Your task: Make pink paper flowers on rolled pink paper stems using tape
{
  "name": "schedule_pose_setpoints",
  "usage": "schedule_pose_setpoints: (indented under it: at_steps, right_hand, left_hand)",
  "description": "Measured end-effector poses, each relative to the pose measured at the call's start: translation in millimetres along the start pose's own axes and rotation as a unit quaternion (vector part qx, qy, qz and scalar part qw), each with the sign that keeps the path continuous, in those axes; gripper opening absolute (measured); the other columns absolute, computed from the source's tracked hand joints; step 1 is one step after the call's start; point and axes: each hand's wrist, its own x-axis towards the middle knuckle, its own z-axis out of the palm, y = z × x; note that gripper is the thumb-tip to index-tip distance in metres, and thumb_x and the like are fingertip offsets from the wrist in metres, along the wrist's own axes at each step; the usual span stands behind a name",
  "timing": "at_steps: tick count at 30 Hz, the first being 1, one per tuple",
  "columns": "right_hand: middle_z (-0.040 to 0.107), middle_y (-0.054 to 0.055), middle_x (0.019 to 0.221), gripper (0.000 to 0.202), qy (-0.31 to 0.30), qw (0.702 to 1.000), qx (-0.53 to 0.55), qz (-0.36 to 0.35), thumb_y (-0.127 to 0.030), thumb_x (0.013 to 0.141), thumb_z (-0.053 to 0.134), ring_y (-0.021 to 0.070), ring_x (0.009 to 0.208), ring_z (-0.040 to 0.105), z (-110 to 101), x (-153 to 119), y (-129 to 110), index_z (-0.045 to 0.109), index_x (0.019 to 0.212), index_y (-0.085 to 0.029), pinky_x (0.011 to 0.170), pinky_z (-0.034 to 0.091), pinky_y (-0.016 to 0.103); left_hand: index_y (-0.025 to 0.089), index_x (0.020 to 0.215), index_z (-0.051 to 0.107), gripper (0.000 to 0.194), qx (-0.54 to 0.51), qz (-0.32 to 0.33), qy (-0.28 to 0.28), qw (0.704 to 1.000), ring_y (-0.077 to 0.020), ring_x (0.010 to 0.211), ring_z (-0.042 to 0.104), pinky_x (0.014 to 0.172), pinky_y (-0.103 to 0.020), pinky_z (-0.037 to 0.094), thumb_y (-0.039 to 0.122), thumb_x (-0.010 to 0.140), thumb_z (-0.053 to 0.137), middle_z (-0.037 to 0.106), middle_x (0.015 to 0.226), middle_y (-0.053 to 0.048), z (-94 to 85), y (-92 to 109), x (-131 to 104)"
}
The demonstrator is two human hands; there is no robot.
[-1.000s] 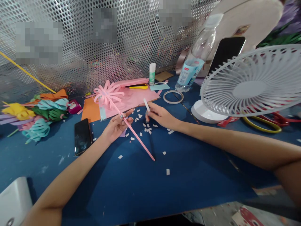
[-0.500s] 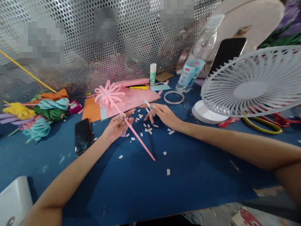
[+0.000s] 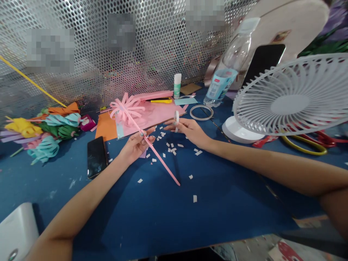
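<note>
My left hand [image 3: 134,145] is closed around the thin pink stem [image 3: 160,156] of a paper flower. The flower's looped pink petals [image 3: 127,108] spread beyond the fingers, and the stem's free end slants down to the right over the table. In the fingers of my right hand [image 3: 187,129] is a narrow white roll of tape [image 3: 177,116], held upright; the fingers partly hide it. It stays apart from the stem. Several small white scraps [image 3: 173,149] lie below both hands on the blue tabletop.
A pink sheet [image 3: 157,111] and a yellow cutter [image 3: 161,101] lie behind my hands, near a glue stick [image 3: 177,86] and a tape ring [image 3: 201,112]. At right are a bottle [image 3: 221,83], a white fan [image 3: 290,103] and scissors [image 3: 303,145]. A phone [image 3: 97,157] lies left, by paper flowers [image 3: 45,145].
My right hand has turned and risen slightly, so the white roll now stands upright and its fingers point left rather than down. My left hand and the flower stem have barely moved.
</note>
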Motion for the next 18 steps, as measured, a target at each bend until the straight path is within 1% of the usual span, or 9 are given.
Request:
schedule_pose_setpoints:
  at_steps: [1, 3, 5, 7, 9, 11, 13, 15, 18]
  right_hand:
    - [0.074, 0.008, 0.089, 0.045, 0.009, 1.000, 0.014, 0.006, -0.053, 0.094, 0.046, 0.0161, 0.082, 0.070, 0, -1, -2, 0.068, 0.108, -0.016, 0.076, 0.055, 0.028]
    - [0.072, 0.007, 0.078, 0.053, 0.014, 0.999, 0.031, 0.010, -0.059, 0.094, 0.043, 0.0134, 0.065, 0.067, 0, -2, -3, 0.066, 0.110, -0.014, 0.058, 0.050, 0.023]
    - [0.072, 0.008, 0.079, 0.054, 0.011, 0.999, 0.039, 0.009, -0.060, 0.094, 0.044, 0.0128, 0.062, 0.066, 0, -1, -1, 0.065, 0.112, -0.014, 0.049, 0.045, 0.021]
    - [0.072, 0.008, 0.089, 0.049, 0.002, 0.999, 0.046, 0.006, -0.055, 0.092, 0.050, 0.0144, 0.072, 0.069, 0, 2, 4, 0.060, 0.119, -0.015, 0.054, 0.049, 0.022]
    - [0.072, 0.009, 0.101, 0.047, -0.016, 0.999, 0.040, -0.001, -0.045, 0.088, 0.059, 0.0168, 0.090, 0.069, 0, 5, 10, 0.055, 0.125, -0.017, 0.072, 0.055, 0.027]
    - [0.070, 0.010, 0.110, 0.044, -0.036, 0.999, 0.023, -0.011, -0.037, 0.085, 0.063, 0.0188, 0.102, 0.067, 0, 7, 13, 0.056, 0.123, -0.017, 0.091, 0.054, 0.034]
    - [0.069, 0.010, 0.114, 0.033, -0.052, 0.998, -0.003, -0.019, -0.032, 0.086, 0.060, 0.0205, 0.108, 0.065, -1, 7, 14, 0.062, 0.115, -0.016, 0.100, 0.050, 0.040]
    - [0.068, 0.010, 0.116, 0.029, -0.065, 0.997, -0.029, -0.033, -0.024, 0.084, 0.058, 0.0214, 0.110, 0.064, -1, 6, 15, 0.064, 0.110, -0.016, 0.102, 0.049, 0.041]
    - [0.065, 0.011, 0.121, 0.041, -0.073, 0.995, -0.053, -0.052, -0.015, 0.076, 0.057, 0.0219, 0.109, 0.064, 0, 5, 16, 0.063, 0.116, -0.016, 0.095, 0.053, 0.038]
  left_hand:
    - [0.015, 0.077, 0.075, 0.018, 0.000, 0.001, 0.001, 1.000, -0.0118, 0.077, 0.068, 0.091, -0.024, 0.055, 0.026, 0.068, 0.085, 0.073, 0.088, -0.004, -0.2, 0, 0]
    - [0.015, 0.076, 0.075, 0.016, 0.002, 0.002, 0.008, 1.000, -0.0117, 0.077, 0.068, 0.092, -0.025, 0.055, 0.026, 0.069, 0.084, 0.073, 0.091, -0.004, -0.7, 0, 0]
    - [0.015, 0.076, 0.074, 0.014, 0.006, 0.000, 0.019, 1.000, -0.0116, 0.076, 0.068, 0.092, -0.026, 0.055, 0.024, 0.070, 0.083, 0.073, 0.090, -0.005, -1.0, 0, 0]
    - [0.014, 0.076, 0.074, 0.013, 0.007, -0.001, 0.025, 1.000, -0.0116, 0.075, 0.068, 0.092, -0.026, 0.055, 0.024, 0.071, 0.082, 0.073, 0.089, -0.005, -0.8, 0, 0]
    - [0.014, 0.075, 0.074, 0.015, 0.007, -0.002, 0.024, 1.000, -0.0118, 0.075, 0.068, 0.091, -0.026, 0.055, 0.024, 0.070, 0.083, 0.073, 0.089, -0.005, 0.0, 0, 0]
    - [0.014, 0.075, 0.074, 0.018, 0.002, -0.003, 0.018, 1.000, -0.0120, 0.075, 0.068, 0.090, -0.026, 0.056, 0.025, 0.066, 0.086, 0.073, 0.089, -0.004, 0.8, 0, 0]
    - [0.014, 0.075, 0.074, 0.020, -0.005, -0.004, 0.014, 1.000, -0.0120, 0.074, 0.068, 0.090, -0.026, 0.056, 0.025, 0.064, 0.088, 0.073, 0.088, -0.004, 1.2, 0, 0]
    - [0.013, 0.075, 0.074, 0.019, -0.010, -0.003, 0.016, 1.000, -0.0119, 0.074, 0.068, 0.091, -0.026, 0.056, 0.024, 0.065, 0.087, 0.073, 0.086, -0.004, 1.0, 0, 1]
    - [0.012, 0.075, 0.073, 0.016, -0.012, -0.003, 0.022, 1.000, -0.0120, 0.074, 0.068, 0.090, -0.026, 0.056, 0.022, 0.069, 0.084, 0.071, 0.083, -0.004, -0.2, -1, 1]
